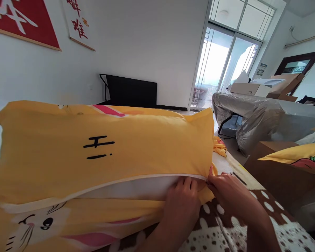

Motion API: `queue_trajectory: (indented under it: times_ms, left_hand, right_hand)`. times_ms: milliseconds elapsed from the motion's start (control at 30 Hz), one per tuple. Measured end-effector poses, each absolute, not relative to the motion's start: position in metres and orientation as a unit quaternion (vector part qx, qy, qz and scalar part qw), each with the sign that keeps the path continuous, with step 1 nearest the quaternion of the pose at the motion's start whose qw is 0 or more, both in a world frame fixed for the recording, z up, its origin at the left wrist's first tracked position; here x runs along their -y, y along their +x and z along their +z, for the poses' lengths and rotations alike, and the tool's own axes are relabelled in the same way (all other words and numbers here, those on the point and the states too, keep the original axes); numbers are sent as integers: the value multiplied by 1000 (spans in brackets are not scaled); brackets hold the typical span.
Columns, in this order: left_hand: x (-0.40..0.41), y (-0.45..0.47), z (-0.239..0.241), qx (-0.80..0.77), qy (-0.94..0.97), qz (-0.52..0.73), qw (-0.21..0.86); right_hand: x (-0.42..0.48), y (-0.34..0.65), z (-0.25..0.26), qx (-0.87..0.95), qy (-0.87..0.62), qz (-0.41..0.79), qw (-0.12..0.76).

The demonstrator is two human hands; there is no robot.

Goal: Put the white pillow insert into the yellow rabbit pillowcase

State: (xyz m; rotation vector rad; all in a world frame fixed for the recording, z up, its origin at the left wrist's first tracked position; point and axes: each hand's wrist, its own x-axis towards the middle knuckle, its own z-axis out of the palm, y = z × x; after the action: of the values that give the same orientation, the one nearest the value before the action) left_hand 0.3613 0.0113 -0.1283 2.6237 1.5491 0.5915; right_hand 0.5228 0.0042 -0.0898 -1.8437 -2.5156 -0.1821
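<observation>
A yellow pillowcase [157,147] with black "Hi" lettering lies across the front, its long zipper edge gaping toward me. Through the gap a white inner pillow [120,189] shows. The fingers of my left hand [183,199] are curled over the lower edge of the opening near its right end, their tips hidden inside. Beside it, my right hand [228,189] is closed in a pinch on the right end of the zipper edge; whether it has the zipper pull is hidden. More yellow fabric with a winking rabbit face [42,222] shows below the opening.
Under the pillowcase is a brown-and-white spotted blanket [215,227]. At right, another yellow pillow [299,157] with a carrot print rests on a cardboard box [267,164]. Behind stand a plastic-covered piece of furniture [254,108], cartons [249,88] and a black panel [132,91] against the wall.
</observation>
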Motion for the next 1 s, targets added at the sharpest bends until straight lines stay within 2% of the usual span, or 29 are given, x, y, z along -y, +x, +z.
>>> queue_trajectory:
  times_ms: [300,467,633,1000]
  left_hand:
    - [-24,363,-147,-447,862,233,47]
    - [-24,361,-143,-422,886,185,46]
    - [-18,365,-136,-496,851,161,60]
    - [-22,369,-155,-393,855,338,-31]
  right_hand:
    - [-4,522,-90,810,-584,-48,25]
    - [-4,522,-90,813,-580,-51,26]
    - [-3,524,-88,817,-575,-29,33]
    - [0,523,-84,799,-598,-1,56]
